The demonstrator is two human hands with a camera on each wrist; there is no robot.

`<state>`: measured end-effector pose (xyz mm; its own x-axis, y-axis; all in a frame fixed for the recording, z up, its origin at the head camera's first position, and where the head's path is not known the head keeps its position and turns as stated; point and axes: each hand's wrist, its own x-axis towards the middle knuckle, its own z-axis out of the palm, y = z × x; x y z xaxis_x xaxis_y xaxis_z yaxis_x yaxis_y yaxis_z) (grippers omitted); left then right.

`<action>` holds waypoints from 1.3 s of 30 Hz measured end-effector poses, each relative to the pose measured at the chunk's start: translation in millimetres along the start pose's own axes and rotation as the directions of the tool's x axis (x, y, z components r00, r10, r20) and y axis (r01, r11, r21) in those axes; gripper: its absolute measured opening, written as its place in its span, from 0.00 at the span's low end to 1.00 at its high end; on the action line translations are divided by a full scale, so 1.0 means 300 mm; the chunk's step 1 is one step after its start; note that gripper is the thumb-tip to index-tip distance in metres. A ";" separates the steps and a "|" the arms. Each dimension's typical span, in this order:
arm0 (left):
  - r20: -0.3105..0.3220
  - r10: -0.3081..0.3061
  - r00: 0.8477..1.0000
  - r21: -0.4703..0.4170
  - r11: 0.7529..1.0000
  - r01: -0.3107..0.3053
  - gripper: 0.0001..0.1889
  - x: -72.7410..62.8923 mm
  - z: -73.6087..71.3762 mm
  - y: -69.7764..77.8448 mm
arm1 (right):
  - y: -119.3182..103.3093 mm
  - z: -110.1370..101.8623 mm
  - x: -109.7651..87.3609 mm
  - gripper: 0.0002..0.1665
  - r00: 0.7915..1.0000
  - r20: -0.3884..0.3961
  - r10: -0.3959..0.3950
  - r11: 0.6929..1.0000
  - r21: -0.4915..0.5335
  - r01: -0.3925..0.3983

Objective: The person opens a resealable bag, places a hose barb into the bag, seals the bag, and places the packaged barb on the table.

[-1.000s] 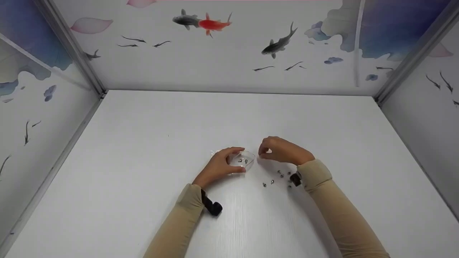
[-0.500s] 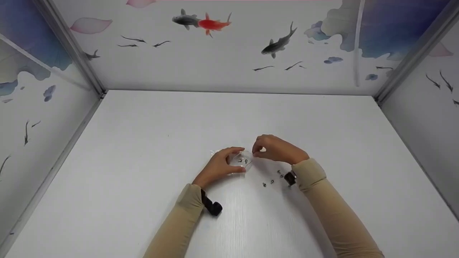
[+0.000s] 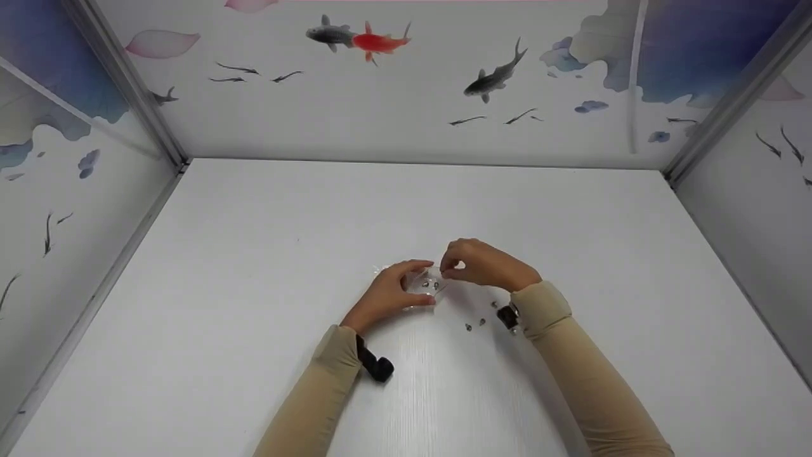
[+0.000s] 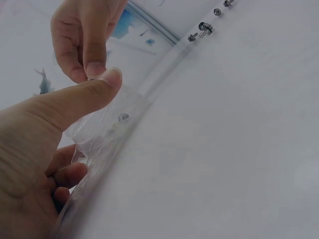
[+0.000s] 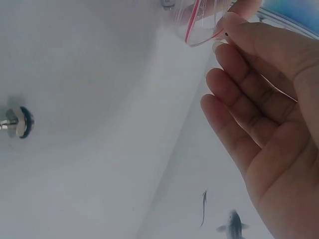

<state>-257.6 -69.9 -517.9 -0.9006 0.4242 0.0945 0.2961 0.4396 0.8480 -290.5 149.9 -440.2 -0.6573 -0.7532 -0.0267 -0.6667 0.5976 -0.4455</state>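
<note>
My left hand [image 3: 388, 289] holds a clear plastic zip bag [image 4: 102, 144], thumb on the near side and fingers on the far side, its mouth spread toward the right. A red stripe runs along the bag's mouth in the right wrist view. A couple of small metal screws [image 3: 425, 285] lie inside it. At the bag's mouth, my right hand [image 3: 485, 263] pinches a small screw between thumb and forefinger; only a dark bit of it shows. The other right fingers are loosely bent in the right wrist view. Several loose screws [image 3: 482, 322] lie on the table below the right wrist.
White walls printed with fish [image 3: 491, 79] enclose the white table [image 3: 254, 209] at the back and sides. Black wrist cameras [image 3: 379, 369] sit under both sleeves; the right one overlaps some loose screws in the head view. One screw [image 5: 20, 122] shows large in the right wrist view.
My right hand has moved left, from just beside the bag to its mouth, still pinching. The left hand and the bag stay in place.
</note>
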 end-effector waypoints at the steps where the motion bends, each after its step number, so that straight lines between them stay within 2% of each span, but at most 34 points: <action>1: 0.001 -0.002 1.000 -0.001 1.000 0.002 0.36 0.000 0.000 0.001 | -0.001 0.000 -0.001 0.09 1.000 -0.001 -0.002 1.000 0.002 0.002; 18: -0.004 -0.016 1.000 0.007 1.000 0.016 0.34 0.001 0.003 0.000 | 0.017 -0.006 -0.018 0.09 1.000 -0.003 -0.027 1.000 0.010 0.027; 29: -0.003 -0.025 1.000 -0.009 1.000 0.025 0.35 0.004 0.001 -0.005 | 0.041 -0.032 -0.067 0.08 0.995 0.059 0.084 0.996 0.020 -0.085; 39: -0.005 -0.030 1.000 -0.005 1.000 0.030 0.35 0.001 0.005 -0.002 | 0.071 -0.043 -0.122 0.04 0.967 0.150 0.208 0.975 0.047 -0.217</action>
<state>-257.7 -68.8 -519.1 -0.9107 0.4067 0.0714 0.2670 0.4480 0.8532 -285.0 193.8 -437.3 -0.7211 -0.6451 -0.2529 -0.4907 0.7331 -0.4709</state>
